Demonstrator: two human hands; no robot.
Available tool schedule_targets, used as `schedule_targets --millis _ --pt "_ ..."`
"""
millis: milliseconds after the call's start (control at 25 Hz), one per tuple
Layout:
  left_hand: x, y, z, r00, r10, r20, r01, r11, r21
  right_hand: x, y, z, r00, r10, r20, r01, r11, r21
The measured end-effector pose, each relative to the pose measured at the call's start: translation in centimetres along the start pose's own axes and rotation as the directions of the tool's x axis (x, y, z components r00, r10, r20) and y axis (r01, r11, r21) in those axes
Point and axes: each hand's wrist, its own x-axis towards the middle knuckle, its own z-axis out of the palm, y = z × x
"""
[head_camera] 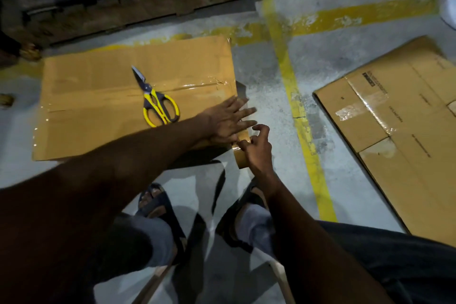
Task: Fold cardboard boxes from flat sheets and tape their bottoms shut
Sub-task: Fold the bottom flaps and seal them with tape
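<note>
- Left hand (228, 119) lies flat, fingers spread, pressing the right edge of the cardboard box (98, 96).
- Right hand (257, 148) grips the tape roll (240, 157) just beside it.
- Scissors (158, 103) lie on the box.

Mostly hidden behind right hand (256, 148): tape roll (239, 158).

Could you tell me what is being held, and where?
The right hand grips the tape roll by its rim; the left hand just presses flat on the box.
</note>
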Motion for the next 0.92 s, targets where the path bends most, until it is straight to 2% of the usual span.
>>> schedule_targets --millis 80,160,200,280,400,480,600,680,760,840,920 --pt "-3.1 3.1 1.4 0.977 -0.168 -0.129 0.159 0.984 -0.075 -0.2 -0.2 -0.7 0.996 -0.079 -0.036 0.072 0.984 -0.166" --pt "-7.0 5.2 3.5 0.948 -0.289 -0.135 0.266 0.95 -0.165 -0.6 -0.6 -1.2 0.971 -0.224 -0.08 0.174 0.899 -0.402" --pt "-8.7 5.5 4.6 0.933 -0.341 -0.117 0.318 0.931 -0.179 -0.7 -0.8 -1.1 0.944 -0.322 -0.066 0.242 0.816 -0.525" --pt "-11.3 5.4 6.7 0.9 -0.424 -0.099 0.405 0.898 -0.171 -0.4 -1.6 -0.6 0.871 -0.486 0.073 0.384 0.582 -0.716" --pt "-15.2 5.2 8.8 0.879 -0.472 -0.072 0.456 0.875 -0.166 1.1 -2.9 1.1 0.772 -0.5 0.392 0.551 0.22 -0.805" --pt "-17.9 4.5 10.2 0.853 -0.519 -0.061 0.498 0.842 -0.205 2.5 -4.1 2.9 0.737 -0.47 0.487 0.587 0.086 -0.805" --pt "-21.4 3.5 12.3 0.773 -0.634 -0.022 0.603 0.744 -0.288 3.9 -7.2 7.4 0.723 -0.449 0.525 0.627 0.107 -0.772" --pt "-22.4 2.5 13.0 0.698 -0.715 0.033 0.681 0.649 -0.34 4.0 -9.4 10.8 0.653 -0.497 0.571 0.696 0.097 -0.711" --pt "-22.5 1.7 13.0 0.62 -0.781 0.074 0.737 0.547 -0.396 3.8 -11.3 13.8 0.6 -0.525 0.603 0.718 0.022 -0.696" --pt "-21.6 2.0 12.5 0.587 -0.803 0.102 0.745 0.487 -0.456 3.7 -12.5 15.8 0.622 -0.535 0.572 0.68 0.007 -0.733" --pt "-20.1 3.3 11.9 0.595 -0.796 0.108 0.729 0.478 -0.489 3.6 -12.9 16.9 0.674 -0.529 0.515 0.645 0.081 -0.76"
